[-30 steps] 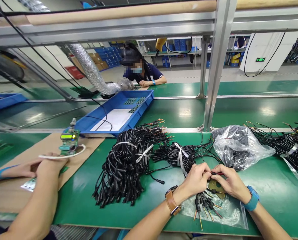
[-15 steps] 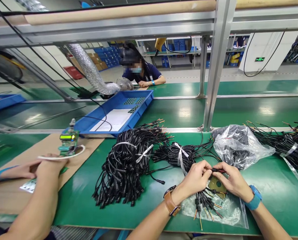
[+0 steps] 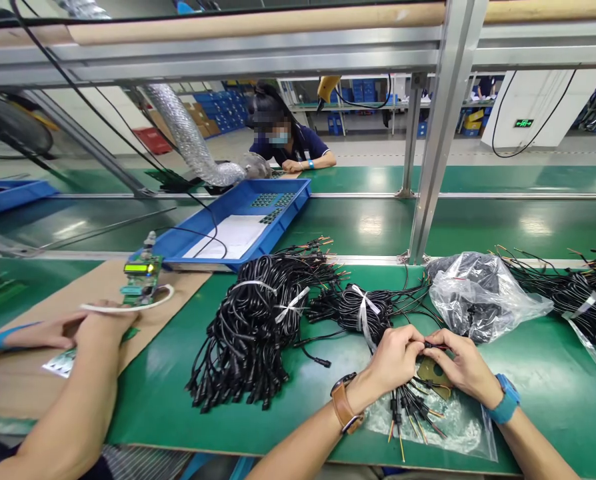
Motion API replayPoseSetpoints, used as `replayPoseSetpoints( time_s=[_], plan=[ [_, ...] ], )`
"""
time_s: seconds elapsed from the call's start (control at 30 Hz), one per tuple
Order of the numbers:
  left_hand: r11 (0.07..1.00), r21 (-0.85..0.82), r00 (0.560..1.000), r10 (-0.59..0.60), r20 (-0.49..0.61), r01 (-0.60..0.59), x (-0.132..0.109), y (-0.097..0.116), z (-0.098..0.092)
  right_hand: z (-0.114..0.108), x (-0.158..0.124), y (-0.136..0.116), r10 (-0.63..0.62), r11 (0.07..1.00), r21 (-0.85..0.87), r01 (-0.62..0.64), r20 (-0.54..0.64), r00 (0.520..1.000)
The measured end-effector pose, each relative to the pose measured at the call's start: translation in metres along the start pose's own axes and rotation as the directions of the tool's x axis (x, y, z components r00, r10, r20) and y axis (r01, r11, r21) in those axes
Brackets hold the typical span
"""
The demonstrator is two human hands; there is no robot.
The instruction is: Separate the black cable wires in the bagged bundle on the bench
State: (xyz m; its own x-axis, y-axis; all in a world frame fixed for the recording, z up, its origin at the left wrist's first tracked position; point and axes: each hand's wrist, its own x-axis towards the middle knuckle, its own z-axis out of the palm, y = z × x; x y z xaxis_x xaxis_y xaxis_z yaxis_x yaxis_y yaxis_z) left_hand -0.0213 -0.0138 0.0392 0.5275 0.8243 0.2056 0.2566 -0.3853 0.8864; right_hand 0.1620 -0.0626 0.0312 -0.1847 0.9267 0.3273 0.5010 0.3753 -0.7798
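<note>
My left hand (image 3: 397, 357), with a brown-strapped watch on its wrist, is closed in a pinch on a thin black cable (image 3: 429, 345). From the other side my right hand (image 3: 465, 365), with a blue wrist strap, pinches the same cable close to its reddish wire end. The fingertips of both hands almost meet and hide most of the piece. Below them, several short black cable ends (image 3: 411, 405) with bare coloured wires lie on a clear plastic bag (image 3: 461, 423). A brownish flat plate with a hole (image 3: 435, 375) shows between my hands.
Bundled black cables (image 3: 251, 327) lie left of my hands, with a smaller tied coil (image 3: 361, 310) nearer. Behind my right hand sits a filled plastic bag (image 3: 483, 297). A metal post (image 3: 441, 133) rises behind the bench. At left, a co-worker's arms (image 3: 91, 360) reach toward a circuit board (image 3: 141, 277).
The whole view has shifted slightly. Both my hands keep their pinch on the cable in nearly the same place; the co-worker's hands at left have barely moved.
</note>
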Motion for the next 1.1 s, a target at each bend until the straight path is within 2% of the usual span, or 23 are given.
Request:
replayPoseSetpoints(
  time_s=[0.1, 0.2, 0.27, 0.3, 0.33, 0.4, 0.5, 0.6, 0.7, 0.77, 0.83, 0.93, 1.0, 1.1],
  plan=[
    [1.0, -0.007, 1.0, 0.02, -0.008, -0.02, 0.0, 0.003, -0.002, -0.012, 0.001, -0.003, 0.002, 1.0, -0.007, -0.002, -0.024, 1.0],
    [1.0, 0.0, 0.999, 0.03, -0.016, -0.03, 0.0, 0.005, -0.004, -0.033, 0.001, 0.003, 0.042, 0.998, -0.031, -0.049, -0.207, 0.977],
    [1.0, 0.0, 1.0, 0.027, -0.007, -0.027, -0.001, 0.006, -0.006, -0.047, 0.002, 0.015, 0.06, 0.982, -0.144, -0.124, -0.382, 0.922],
    [1.0, 0.0, 1.0, 0.027, -0.001, -0.027, -0.001, 0.006, -0.006, -0.052, 0.003, 0.022, 0.047, 0.957, -0.238, -0.167, -0.442, 0.896],
    [1.0, 0.003, 1.0, 0.031, 0.001, -0.031, -0.001, 0.007, -0.006, -0.057, 0.003, 0.029, 0.025, 0.919, -0.34, -0.199, -0.454, 0.891],
    [0.999, 0.011, 0.999, 0.047, -0.002, -0.047, -0.002, 0.008, -0.007, -0.061, 0.005, 0.042, -0.011, 0.822, -0.524, -0.221, -0.403, 0.915],
    [0.996, 0.036, 0.997, 0.079, 0.02, -0.08, -0.002, 0.011, -0.01, -0.059, 0.007, 0.053, -0.009, 0.723, -0.657, -0.213, -0.318, 0.948],
    [0.984, 0.088, 0.979, 0.138, 0.15, -0.153, -0.002, 0.016, -0.02, -0.055, 0.007, 0.056, 0.015, 0.673, -0.702, -0.235, -0.304, 0.953],
    [0.941, 0.17, 0.906, 0.217, 0.362, -0.293, -0.004, 0.021, -0.031, -0.051, 0.008, 0.055, 0.044, 0.596, -0.754, -0.277, -0.313, 0.949],
    [0.904, 0.214, 0.863, 0.248, 0.441, -0.369, -0.005, 0.022, -0.034, -0.048, 0.009, 0.054, 0.055, 0.537, -0.793, -0.287, -0.307, 0.95],
    [0.878, 0.26, 0.865, 0.269, 0.424, -0.401, -0.006, 0.019, -0.031, -0.046, 0.01, 0.052, 0.069, 0.492, -0.82, -0.293, -0.299, 0.952],
    [0.832, 0.366, 0.893, 0.302, 0.333, -0.418, -0.005, 0.011, -0.021, -0.045, 0.011, 0.048, 0.095, 0.457, -0.83, -0.321, -0.314, 0.945],
    [0.795, 0.435, 0.901, 0.316, 0.298, -0.423, -0.004, 0.007, -0.015, -0.045, 0.011, 0.046, 0.096, 0.461, -0.83, -0.313, -0.304, 0.948],
    [0.761, 0.499, 0.908, 0.32, 0.269, -0.416, -0.002, 0.006, -0.011, -0.046, 0.011, 0.045, 0.067, 0.514, -0.816, -0.265, -0.269, 0.961]
  ],
)
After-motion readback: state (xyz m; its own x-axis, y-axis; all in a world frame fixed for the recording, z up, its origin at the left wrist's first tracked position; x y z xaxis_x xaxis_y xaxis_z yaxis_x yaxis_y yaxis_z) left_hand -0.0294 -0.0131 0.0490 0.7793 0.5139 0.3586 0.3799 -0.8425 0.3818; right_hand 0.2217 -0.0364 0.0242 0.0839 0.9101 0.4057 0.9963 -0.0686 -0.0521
